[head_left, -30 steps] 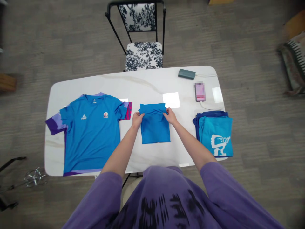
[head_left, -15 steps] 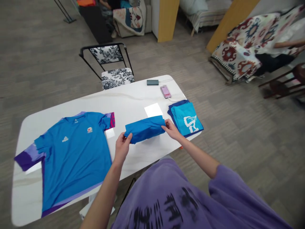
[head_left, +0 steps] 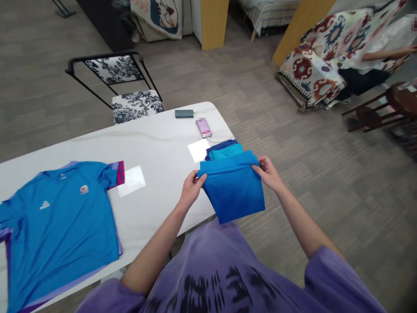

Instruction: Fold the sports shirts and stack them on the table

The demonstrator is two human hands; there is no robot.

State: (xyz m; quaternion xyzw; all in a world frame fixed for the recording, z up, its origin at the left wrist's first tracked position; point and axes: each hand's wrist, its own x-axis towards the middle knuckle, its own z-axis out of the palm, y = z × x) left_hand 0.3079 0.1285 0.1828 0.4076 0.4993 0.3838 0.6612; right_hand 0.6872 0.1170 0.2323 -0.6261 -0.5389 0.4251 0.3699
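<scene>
Between my two hands hangs a folded blue T-shirt (head_left: 234, 189), its lower part drooping past the table's front edge. My left hand (head_left: 193, 187) pinches its upper left corner, and my right hand (head_left: 267, 172) pinches the upper right corner. Just behind it, a stack of folded shirts (head_left: 224, 150), turquoise over dark blue, is mostly hidden by the held one. On the left of the table, a blue T-shirt (head_left: 65, 221) lies spread flat, with purple cloth showing from beneath it.
The white table (head_left: 156, 143) also carries a dark grey box (head_left: 184, 114) and a pink phone (head_left: 203, 128) with a cable. A patterned chair (head_left: 137, 104) stands beyond it. A person sits on a patterned sofa (head_left: 312, 74) at right, near a brown wooden stool (head_left: 374, 111).
Both hands have carried the folded T-shirt right, over the folded stack. It now hangs open lower from my fingers. The view has turned to the right.
</scene>
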